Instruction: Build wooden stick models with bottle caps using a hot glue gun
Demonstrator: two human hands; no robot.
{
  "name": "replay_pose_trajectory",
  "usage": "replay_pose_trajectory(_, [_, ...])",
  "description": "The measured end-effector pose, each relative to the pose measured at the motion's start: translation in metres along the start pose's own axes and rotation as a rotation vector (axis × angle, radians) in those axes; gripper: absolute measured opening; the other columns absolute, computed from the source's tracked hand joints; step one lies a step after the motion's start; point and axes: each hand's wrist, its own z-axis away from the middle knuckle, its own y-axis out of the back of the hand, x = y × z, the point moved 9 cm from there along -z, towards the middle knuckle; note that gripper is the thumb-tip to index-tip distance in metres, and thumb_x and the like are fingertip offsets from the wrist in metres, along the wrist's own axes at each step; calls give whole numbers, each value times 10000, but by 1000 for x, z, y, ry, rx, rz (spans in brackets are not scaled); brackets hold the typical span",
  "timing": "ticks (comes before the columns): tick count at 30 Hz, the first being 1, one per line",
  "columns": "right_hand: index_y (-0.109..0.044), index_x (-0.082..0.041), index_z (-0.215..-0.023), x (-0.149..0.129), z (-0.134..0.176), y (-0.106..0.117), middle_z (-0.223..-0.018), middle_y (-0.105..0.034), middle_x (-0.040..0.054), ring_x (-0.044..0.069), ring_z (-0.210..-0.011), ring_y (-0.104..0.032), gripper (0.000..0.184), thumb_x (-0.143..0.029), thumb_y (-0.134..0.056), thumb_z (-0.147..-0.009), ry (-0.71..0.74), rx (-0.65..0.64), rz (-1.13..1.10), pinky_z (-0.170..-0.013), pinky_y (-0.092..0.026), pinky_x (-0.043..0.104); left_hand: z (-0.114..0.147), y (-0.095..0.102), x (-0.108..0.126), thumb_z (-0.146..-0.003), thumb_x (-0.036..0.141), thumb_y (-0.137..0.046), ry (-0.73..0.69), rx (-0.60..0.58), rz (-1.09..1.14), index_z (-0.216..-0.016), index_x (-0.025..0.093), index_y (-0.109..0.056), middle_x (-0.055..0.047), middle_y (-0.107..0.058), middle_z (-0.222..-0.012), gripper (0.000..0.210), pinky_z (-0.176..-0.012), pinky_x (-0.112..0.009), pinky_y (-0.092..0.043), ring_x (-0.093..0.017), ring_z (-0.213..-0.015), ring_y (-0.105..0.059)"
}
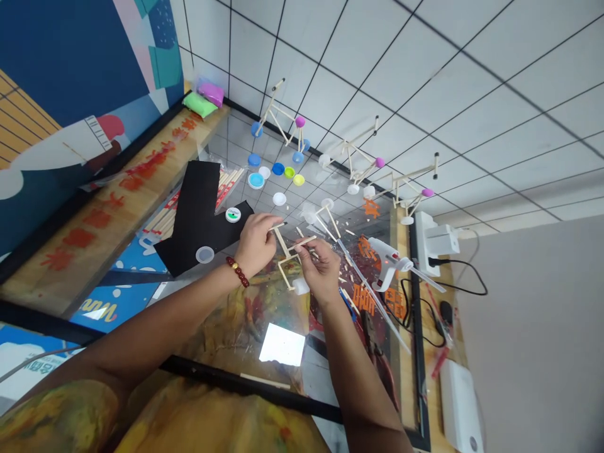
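"Centrally, which object occupied the hands?"

"A small frame of pale wooden sticks (282,243), situated between them. The left hand (257,244), its wrist ringed by a beaded bracelet (238,272), grasped the dark-tipped end with thumb and fingertips. The right hand (321,267) pinched a slender stick (307,240) across the frame; whether the two were joined could not be told. A white cap (301,287) sat at the frame's near end, close beside the right hand."

"And what lay to the left of the left hand?"

"Black sheets (195,195), bearing a round green-and-white disc (233,215) and, nearer the wrist, a translucent round lid (204,255). Packaged wooden sticks (229,189) showed beyond them."

"What was found to the right of the right hand?"

"A white hot-glue gun (384,261) with a translucent glue stick (427,279) protruding from its rear, then a white power strip (427,242). Pliers (372,343) lay beside the right forearm."

"And beyond both hands?"

"Loose bottle caps, among them a yellow one (299,180) and a white one (279,199). Farther off stood three stick models, the leftmost (279,113), the middle one (349,154) and the rightmost (395,184), each carrying a magenta piece."
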Motion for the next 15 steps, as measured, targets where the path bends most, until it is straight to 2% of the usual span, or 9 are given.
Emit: replay_pose_trajectory(15, [-647,-271,-874,-2,0,0,-912,-755,4,204,-892,-686,64,-229,-634,-921,62,8,31,-859,-473,378,0,-1,1,-741,-37,-492,11,-1,-6,-1067,177,-698,-63,-711,-1098,441,-993,-394,-498,-238,-1069,-610])
